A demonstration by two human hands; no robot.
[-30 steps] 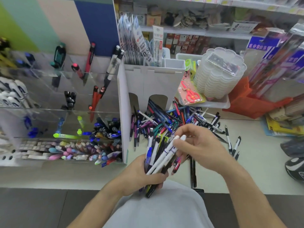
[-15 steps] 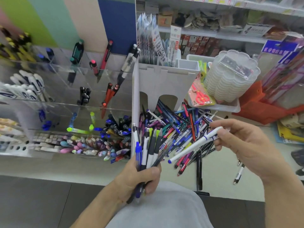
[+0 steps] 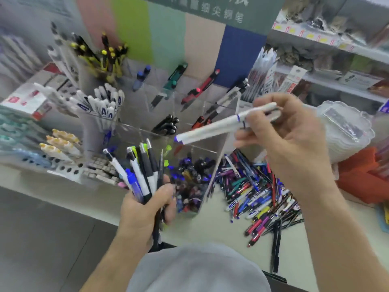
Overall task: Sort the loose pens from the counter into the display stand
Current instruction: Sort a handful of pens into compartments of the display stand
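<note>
Nearest the camera, the left hand [image 3: 147, 209] grips a fanned bundle of pens [image 3: 140, 173], fingers curled round the lower barrels, tips pointing up and away; it has kept this bundle through the last second while the view swung left and up. Beyond and to the right, the right hand [image 3: 288, 142] pinches a white pen [image 3: 221, 126] with blue ends near its far end, so that the barrel juts leftward and slightly down. A second ago that hand was down at the bundle, drawing this pen out; half a second ago it held the pen low over the loose pile of pens [image 3: 259, 192] on the table [image 3: 221, 228]; now it is raised to the level of the display stand [image 3: 147, 114], its tip over the clear compartments. That suggests one pen has been chosen and is about to be slotted, probably with the matching white pens [image 3: 105, 104] standing farther left in the stand, well apart from the tip. The pile lies below the right hand, just beside the stand's right wall, and is still large, so the sorting looks far from finished. Motion blur hides finer detail of the compartments.
</note>
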